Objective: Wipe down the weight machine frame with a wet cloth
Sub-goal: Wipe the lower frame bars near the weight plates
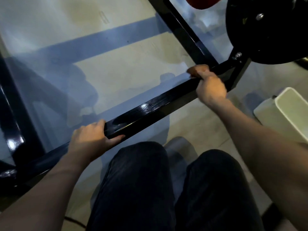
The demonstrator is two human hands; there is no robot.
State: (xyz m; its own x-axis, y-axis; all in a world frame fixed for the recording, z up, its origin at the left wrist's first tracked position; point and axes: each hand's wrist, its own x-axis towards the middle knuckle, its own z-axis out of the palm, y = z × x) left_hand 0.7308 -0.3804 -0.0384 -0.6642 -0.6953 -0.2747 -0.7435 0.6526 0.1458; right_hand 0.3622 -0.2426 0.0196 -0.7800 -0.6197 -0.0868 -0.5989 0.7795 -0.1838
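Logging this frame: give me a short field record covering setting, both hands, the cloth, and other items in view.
setting: gym floor, seen from above over the person's knees
frame bar: black, glossy, runs diagonally
left hand: grips the bar, thumb on its near side
right hand: curled over the bar near the joint
cloth: not clearly visible; cannot tell if the right hand holds one
weight plate: black, upper right
white container: on the floor at right
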